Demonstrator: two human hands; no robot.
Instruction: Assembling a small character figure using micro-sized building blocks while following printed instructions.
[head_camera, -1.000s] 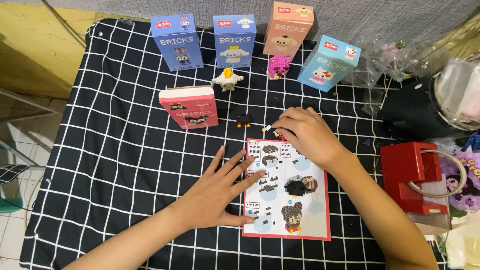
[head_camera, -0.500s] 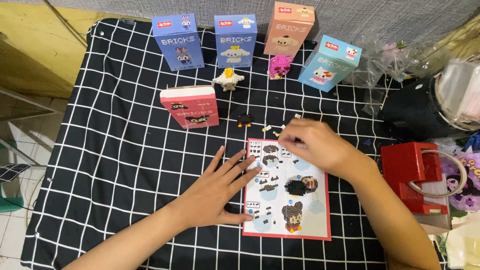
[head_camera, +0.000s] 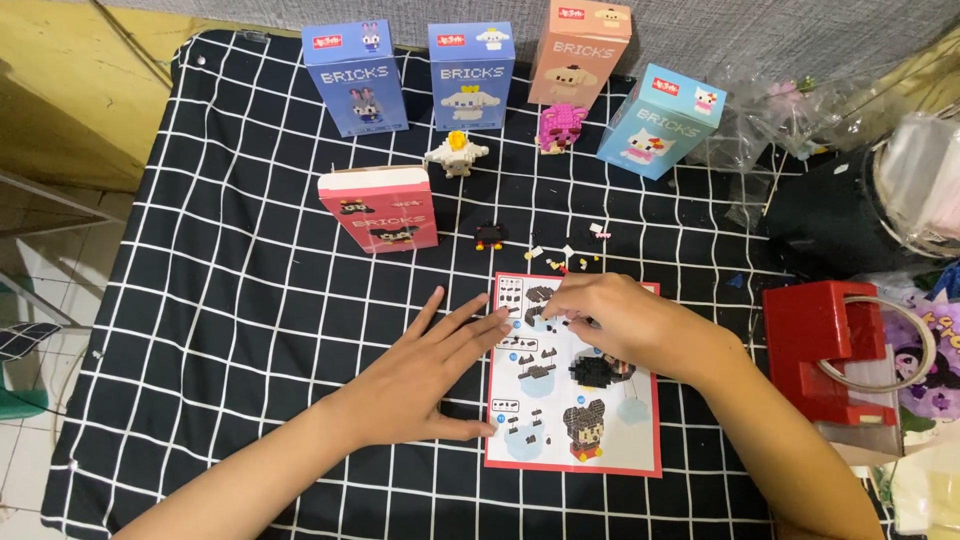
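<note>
An instruction sheet (head_camera: 560, 430) with a red border and pictures of a small brick figure lies on the black checked cloth (head_camera: 240, 300). My left hand (head_camera: 430, 365) rests flat, fingers spread, its fingertips on the sheet's left edge. My right hand (head_camera: 625, 325) is curled over the sheet's upper part with its fingertips pressed down on it; whether it pinches a tiny brick I cannot tell. A few tiny loose bricks (head_camera: 570, 255) lie just above the sheet. A small dark brick assembly (head_camera: 489, 236) sits beside them.
A red box (head_camera: 380, 208) stands left of the loose bricks. Along the back stand two blue boxes (head_camera: 355, 78) (head_camera: 471, 75), an orange box (head_camera: 578, 50) and a light blue box (head_camera: 660, 120), with a white figure (head_camera: 455, 154) and a pink figure (head_camera: 561, 126). A red tape dispenser (head_camera: 825, 350) sits right.
My right hand has drawn back from the loose bricks above the sheet down onto the sheet's upper part. My left hand has stayed where it was.
</note>
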